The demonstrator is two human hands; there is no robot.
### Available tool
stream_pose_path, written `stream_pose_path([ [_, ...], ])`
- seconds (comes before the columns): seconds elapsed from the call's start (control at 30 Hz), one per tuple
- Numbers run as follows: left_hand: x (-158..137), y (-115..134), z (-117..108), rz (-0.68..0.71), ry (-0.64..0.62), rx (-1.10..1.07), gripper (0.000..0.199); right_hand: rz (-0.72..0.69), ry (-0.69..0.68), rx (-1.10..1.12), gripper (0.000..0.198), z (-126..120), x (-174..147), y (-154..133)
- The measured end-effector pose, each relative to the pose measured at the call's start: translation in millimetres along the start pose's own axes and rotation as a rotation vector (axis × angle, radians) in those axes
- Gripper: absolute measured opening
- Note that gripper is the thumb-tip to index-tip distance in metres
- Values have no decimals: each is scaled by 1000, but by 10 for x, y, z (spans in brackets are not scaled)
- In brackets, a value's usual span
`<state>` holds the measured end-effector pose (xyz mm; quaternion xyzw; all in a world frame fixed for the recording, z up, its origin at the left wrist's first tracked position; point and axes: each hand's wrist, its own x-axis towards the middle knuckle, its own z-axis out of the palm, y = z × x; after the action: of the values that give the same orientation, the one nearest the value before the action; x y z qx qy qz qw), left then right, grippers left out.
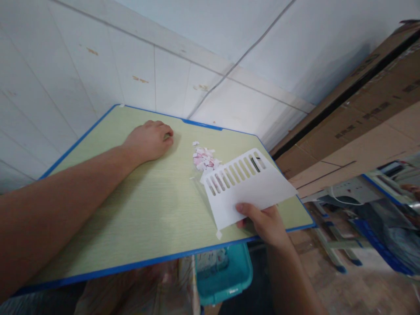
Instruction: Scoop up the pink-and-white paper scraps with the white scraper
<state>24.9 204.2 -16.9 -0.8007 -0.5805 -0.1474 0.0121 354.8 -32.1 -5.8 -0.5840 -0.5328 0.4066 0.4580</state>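
Note:
My right hand (262, 218) grips the lower edge of a thin white slotted panel (249, 190), with the thumb on top. A row of long rounded slots runs along the panel's far side. It is held tilted just above the table, beside a small heap of torn white and pink paper scraps (205, 158), and covers part of that heap's near side. Farther left, my left hand (149, 139) rests on the tabletop with its fingers curled in, and nothing shows in it. A small white scrap (219, 235) is at the panel's lower corner.
The pale green table (138, 218) has a blue rim and stands against a white panelled wall (170, 83). A teal bin (226, 280) sits below the front edge. Flattened cardboard boxes (354, 109) lean at the right. A grey cable (243, 57) runs down the wall.

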Motion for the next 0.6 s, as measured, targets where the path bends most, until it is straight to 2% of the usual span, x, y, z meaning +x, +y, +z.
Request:
stream_pose_path([
  [0.17,-5,25,-23,-7,-3,-17,58,18,-63,21,35,-33,-1,5],
  [0.3,-2,13,-11,-5,-3,-11,58,78,-67,94,26,-19,-5,15],
  [0.6,11,-11,1,9,1,-37,61,95,-46,155,26,-38,-20,135],
])
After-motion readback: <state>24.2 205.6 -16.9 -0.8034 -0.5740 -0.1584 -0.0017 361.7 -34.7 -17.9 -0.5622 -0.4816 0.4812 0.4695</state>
